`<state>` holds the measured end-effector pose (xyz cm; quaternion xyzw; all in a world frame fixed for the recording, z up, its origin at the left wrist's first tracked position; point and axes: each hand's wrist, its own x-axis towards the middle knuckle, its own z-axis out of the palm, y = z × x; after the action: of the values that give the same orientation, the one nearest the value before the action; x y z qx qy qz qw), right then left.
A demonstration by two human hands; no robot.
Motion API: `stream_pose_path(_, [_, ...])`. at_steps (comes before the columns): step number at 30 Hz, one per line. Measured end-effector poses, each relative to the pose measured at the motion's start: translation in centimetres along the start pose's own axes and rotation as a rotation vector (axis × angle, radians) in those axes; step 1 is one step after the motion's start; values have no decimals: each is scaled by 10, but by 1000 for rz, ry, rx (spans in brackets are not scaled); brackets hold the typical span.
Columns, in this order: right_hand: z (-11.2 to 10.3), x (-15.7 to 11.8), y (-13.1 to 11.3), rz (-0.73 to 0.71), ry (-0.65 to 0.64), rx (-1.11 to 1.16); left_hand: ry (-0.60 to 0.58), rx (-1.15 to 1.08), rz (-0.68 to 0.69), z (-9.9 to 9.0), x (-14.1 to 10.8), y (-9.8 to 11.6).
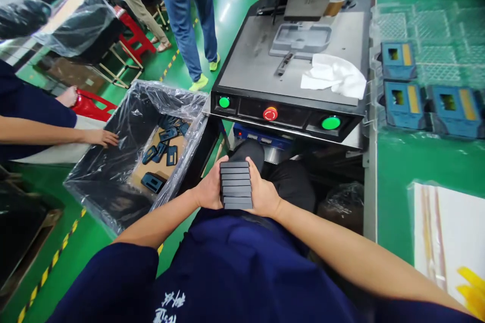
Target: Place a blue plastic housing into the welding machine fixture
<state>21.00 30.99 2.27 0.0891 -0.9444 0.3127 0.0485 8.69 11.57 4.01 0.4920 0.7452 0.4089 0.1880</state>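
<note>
A stack of flat black rectangular pieces (pixel 235 185) is held over my lap, its several layers lined up edge to edge. My left hand (pixel 209 185) presses against the stack's left side, and my right hand (pixel 264 193) grips its right side, thumb near the top. Both hands are closed around it. In front of my knees stands a machine with a grey metal top (pixel 250 55). A pale grey fixture (pixel 299 39) and a crumpled white cloth (pixel 335 76) lie on that top.
Left of me, a plastic-lined black bin (pixel 125 207) holds several blue housings (pixel 153 181); a co-worker's hand (pixel 100 137) rests at its rim. Green buttons (pixel 331 122) and a red stop button (pixel 270 113) line the machine's front. Blue housings (pixel 403 105) sit in clear trays at right.
</note>
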Motion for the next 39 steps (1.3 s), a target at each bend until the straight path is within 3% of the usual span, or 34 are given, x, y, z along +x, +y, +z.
stream_pose_path(2, [0,0,0,-9,20,11,-4,130,170,-1,1,1])
stream_pose_path(4, [0,0,1,-39,59,10,8,196,252,-1,2,2])
stream_pose_path(12, [-2,2,1,-47,119,43,-23,249,208,1,4,-1])
stream_pose_path(19, [-2,2,2,-14,99,42,-41,239,193,1,5,-4])
stream_pose_path(29, [7,-4,2,-58,122,22,21,311,339,1,3,3])
stream_pose_path(39, [12,-6,5,-59,137,6,39,310,370,3,2,2])
